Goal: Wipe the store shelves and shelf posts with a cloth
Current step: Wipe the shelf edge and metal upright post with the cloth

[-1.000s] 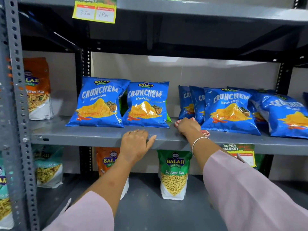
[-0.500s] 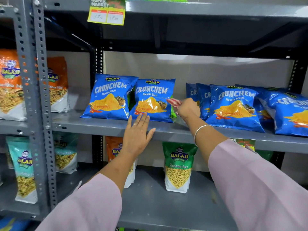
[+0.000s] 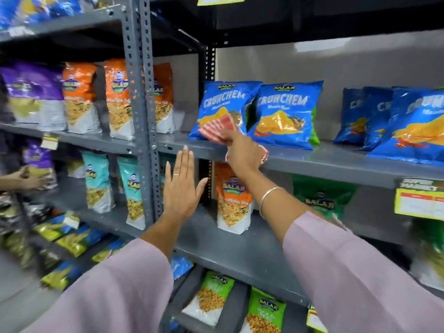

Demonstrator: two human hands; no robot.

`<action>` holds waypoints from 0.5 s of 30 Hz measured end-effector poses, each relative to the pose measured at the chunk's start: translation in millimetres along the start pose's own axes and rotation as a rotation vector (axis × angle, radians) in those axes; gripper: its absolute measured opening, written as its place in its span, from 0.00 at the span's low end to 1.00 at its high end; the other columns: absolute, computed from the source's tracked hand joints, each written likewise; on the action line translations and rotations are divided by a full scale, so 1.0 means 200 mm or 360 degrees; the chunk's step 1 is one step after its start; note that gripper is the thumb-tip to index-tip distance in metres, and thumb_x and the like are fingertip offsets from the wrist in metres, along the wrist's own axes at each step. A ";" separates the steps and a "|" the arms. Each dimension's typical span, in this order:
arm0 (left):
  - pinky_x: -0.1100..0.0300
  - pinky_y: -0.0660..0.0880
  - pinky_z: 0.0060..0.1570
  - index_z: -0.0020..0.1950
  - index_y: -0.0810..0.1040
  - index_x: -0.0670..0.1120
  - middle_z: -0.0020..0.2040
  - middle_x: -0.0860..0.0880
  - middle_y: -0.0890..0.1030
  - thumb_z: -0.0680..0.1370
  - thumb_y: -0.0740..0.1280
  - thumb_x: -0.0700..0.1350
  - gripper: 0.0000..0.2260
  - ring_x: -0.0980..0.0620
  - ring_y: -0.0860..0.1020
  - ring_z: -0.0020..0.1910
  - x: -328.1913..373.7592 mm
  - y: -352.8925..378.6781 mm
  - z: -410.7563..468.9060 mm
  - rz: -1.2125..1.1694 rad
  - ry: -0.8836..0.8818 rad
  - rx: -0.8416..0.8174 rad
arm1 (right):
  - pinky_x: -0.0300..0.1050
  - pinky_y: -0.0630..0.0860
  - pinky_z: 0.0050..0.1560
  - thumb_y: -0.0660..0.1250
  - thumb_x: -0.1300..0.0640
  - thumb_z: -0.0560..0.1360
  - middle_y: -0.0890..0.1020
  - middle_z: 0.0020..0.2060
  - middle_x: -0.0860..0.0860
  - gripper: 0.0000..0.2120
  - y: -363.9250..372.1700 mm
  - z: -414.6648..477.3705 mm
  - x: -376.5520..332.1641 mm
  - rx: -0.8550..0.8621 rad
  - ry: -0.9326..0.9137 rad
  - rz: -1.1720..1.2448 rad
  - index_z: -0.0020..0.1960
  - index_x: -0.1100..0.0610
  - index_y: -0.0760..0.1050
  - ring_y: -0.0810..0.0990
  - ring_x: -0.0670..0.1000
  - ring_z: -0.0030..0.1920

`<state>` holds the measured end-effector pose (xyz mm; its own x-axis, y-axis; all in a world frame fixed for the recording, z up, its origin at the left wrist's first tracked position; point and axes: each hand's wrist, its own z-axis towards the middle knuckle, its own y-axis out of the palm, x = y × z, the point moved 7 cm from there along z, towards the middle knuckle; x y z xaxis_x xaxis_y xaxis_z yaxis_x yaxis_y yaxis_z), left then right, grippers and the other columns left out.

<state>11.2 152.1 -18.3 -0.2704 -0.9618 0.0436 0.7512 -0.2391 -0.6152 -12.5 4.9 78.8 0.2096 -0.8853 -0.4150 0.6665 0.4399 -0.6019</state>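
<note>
My right hand [image 3: 241,155] grips a red-and-white striped cloth [image 3: 219,127] at the front edge of the grey metal shelf [image 3: 336,162], in front of the left blue Crunchem bag [image 3: 223,102]. My left hand [image 3: 181,186] is held flat with fingers apart and holds nothing; it hovers just below that shelf's edge, right of the perforated grey shelf post [image 3: 141,97]. Both arms wear pale pink sleeves.
Blue Crunchem bags [image 3: 286,114] stand along the shelf. Orange snack bags [image 3: 119,97] fill the unit on the left, and an orange bag [image 3: 231,198] and green bags [image 3: 322,195] stand below. Another person's hand [image 3: 26,180] reaches in at far left. A yellow price tag [image 3: 419,203] hangs at right.
The view swung left. My right hand lifted the cloth off the shelf and carried it left to the first Crunchem bag. My left hand left the shelf edge and opened flat below it.
</note>
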 end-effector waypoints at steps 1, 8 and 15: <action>0.45 0.53 0.70 0.75 0.57 0.38 0.76 0.41 0.57 0.79 0.44 0.61 0.33 0.46 0.54 0.74 -0.07 0.00 -0.02 0.0012 -0.0024 -0.0004 | 0.47 0.71 0.57 0.57 0.59 0.78 0.81 0.61 0.54 0.18 0.05 -0.05 -0.05 0.0040 -0.0126 0.0005 0.63 0.46 0.76 0.79 0.58 0.60; 0.47 0.50 0.69 0.73 0.59 0.37 0.74 0.41 0.61 0.80 0.40 0.60 0.33 0.47 0.55 0.73 -0.44 0.13 -0.12 0.0157 -0.0059 -0.0055 | 0.48 0.77 0.60 0.64 0.72 0.64 0.82 0.60 0.54 0.28 0.51 -0.29 -0.13 0.0208 -0.0418 0.0084 0.61 0.54 0.79 0.81 0.53 0.60; 0.46 0.49 0.69 0.74 0.52 0.38 0.74 0.39 0.59 0.78 0.48 0.57 0.31 0.46 0.53 0.73 -0.73 0.39 0.02 0.0132 0.0079 0.0055 | 0.46 0.77 0.50 0.59 0.72 0.71 0.81 0.61 0.51 0.27 0.95 -0.27 0.02 0.0073 0.0388 -0.0003 0.64 0.49 0.76 0.81 0.57 0.57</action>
<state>111.8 273.6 -68.9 -0.2352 -0.9708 -0.0461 0.7923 -0.1641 -0.5877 75.7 93.3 -74.5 0.0330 -0.8212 -0.5697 0.6997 0.4260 -0.5735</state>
